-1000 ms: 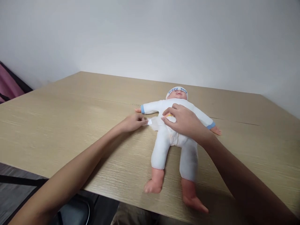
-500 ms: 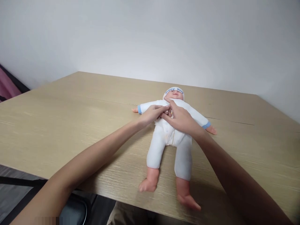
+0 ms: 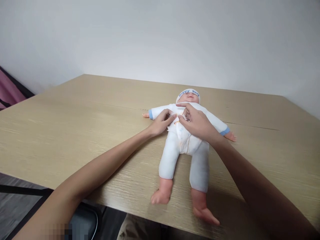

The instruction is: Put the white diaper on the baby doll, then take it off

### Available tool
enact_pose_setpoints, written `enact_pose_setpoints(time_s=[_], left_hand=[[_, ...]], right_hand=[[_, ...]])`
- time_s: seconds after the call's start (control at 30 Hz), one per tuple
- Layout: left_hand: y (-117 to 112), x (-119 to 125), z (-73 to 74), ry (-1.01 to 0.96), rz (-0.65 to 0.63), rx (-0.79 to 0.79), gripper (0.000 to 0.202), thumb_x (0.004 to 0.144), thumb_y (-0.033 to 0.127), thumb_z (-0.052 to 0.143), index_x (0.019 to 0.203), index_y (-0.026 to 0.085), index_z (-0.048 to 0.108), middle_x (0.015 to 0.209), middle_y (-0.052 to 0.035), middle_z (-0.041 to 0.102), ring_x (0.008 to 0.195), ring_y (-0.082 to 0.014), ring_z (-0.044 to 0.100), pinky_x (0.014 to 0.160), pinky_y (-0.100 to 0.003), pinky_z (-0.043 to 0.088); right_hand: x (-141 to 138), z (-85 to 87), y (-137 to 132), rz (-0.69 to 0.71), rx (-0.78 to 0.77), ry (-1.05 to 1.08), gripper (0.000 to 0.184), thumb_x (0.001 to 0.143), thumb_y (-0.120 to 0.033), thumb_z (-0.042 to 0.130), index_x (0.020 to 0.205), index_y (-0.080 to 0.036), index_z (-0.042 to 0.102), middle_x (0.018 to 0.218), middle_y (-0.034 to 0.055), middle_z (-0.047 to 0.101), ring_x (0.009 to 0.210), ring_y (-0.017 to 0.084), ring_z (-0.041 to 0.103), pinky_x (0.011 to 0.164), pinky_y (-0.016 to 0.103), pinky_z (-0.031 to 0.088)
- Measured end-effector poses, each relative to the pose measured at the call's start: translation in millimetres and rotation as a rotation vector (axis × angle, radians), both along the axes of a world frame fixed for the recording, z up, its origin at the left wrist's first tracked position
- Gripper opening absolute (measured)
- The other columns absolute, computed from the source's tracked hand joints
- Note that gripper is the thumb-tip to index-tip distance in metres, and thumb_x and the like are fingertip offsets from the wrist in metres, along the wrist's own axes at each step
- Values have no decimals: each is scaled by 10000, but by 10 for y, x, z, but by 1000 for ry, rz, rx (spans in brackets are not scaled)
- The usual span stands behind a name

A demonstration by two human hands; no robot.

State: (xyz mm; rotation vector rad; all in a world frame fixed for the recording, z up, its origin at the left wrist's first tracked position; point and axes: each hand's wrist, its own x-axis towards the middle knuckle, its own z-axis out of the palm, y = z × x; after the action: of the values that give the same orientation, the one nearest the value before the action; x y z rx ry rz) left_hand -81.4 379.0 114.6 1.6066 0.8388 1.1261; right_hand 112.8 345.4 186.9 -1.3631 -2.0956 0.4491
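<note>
A baby doll [image 3: 186, 146] in a white suit with blue cuffs and a white cap lies on its back on the wooden table [image 3: 75, 126], head away from me. A white diaper [image 3: 183, 141] is wrapped round its hips. My left hand [image 3: 161, 122] pinches the diaper's tab at the doll's waist on the left side. My right hand [image 3: 196, 121] rests on the doll's belly, its fingers closed on the diaper's front edge by the waist. The two hands nearly touch.
The table's near edge runs under the doll's feet. A dark chair [image 3: 80, 223] shows below the table edge at the lower left. A pink and black object [image 3: 10, 91] stands at the far left. A plain white wall lies behind.
My left hand went from beside the doll, where it held the tab stretched out, onto the doll's waist. My right hand slid slightly up the belly. The doll shifted a little.
</note>
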Motion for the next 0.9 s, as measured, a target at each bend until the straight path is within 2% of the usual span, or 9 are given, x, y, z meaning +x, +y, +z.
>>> enact_pose_setpoints(time_s=[0.1,0.2,0.27,0.33,0.4,0.53,0.6,0.77,0.9], left_hand=[[9,6,18,16,34,21,317,1053,485,675,959,219,530,786,44,476,705,-139,456,674,-293,378],[-103,-7,72,110,198,35,215,1059,411,654,1061,214,567,845,21,560,735,-152,511,700,-302,415],[-293,-41,158,166,321,93,214,1062,402,648,1151,219,581,1050,-31,671,803,-159,565,762,-319,462],[-563,-99,281,190,348,208,233,1081,428,629,1194,227,592,1257,-66,697,871,-164,597,818,-332,487],[-851,-173,411,244,190,319,225,1114,448,585,1159,232,629,1229,-61,727,888,-175,614,828,-338,492],[-1222,-313,541,582,-356,426,271,1150,427,519,1065,261,715,1047,-39,780,959,-235,644,934,-400,482],[-1264,-344,511,701,-405,425,295,1151,450,518,1044,267,724,1064,-42,791,1020,-261,642,989,-432,461],[-1153,-231,324,669,-127,311,328,1066,567,662,1017,243,640,903,-25,743,849,-234,649,836,-389,456],[-1060,-65,236,726,45,288,410,1016,590,731,910,247,533,699,32,651,643,-197,544,765,-373,406]], right_hand=[[6,-39,36,-27,98,13,475,961,-208,584,1431,-219,657,859,17,632,828,253,633,812,391,500],[11,-24,-42,-92,294,39,541,930,-86,504,1437,-238,614,1021,72,673,906,278,644,894,441,532],[20,15,-231,-98,388,57,516,947,-65,483,1410,-255,610,1123,98,677,929,283,649,918,464,548],[45,45,-533,-66,401,88,352,999,-126,537,1308,-261,638,1124,99,669,886,271,653,870,452,572],[99,35,-890,18,312,128,161,1024,-216,635,1175,-272,640,1076,79,672,817,247,661,766,413,586],[297,-145,-1410,293,11,48,54,1060,-278,664,1029,-293,623,1019,34,720,763,208,688,704,367,573],[411,-270,-1462,286,-14,-21,58,1064,-269,649,1010,-289,639,986,30,738,786,219,698,738,375,557],[545,-458,-1243,-21,45,-97,130,1085,-357,646,999,-259,644,785,11,715,666,216,642,652,361,449],[455,-522,-1202,-79,140,-173,232,1076,-340,662,881,-249,574,768,1,676,624,188,587,614,344,378]])
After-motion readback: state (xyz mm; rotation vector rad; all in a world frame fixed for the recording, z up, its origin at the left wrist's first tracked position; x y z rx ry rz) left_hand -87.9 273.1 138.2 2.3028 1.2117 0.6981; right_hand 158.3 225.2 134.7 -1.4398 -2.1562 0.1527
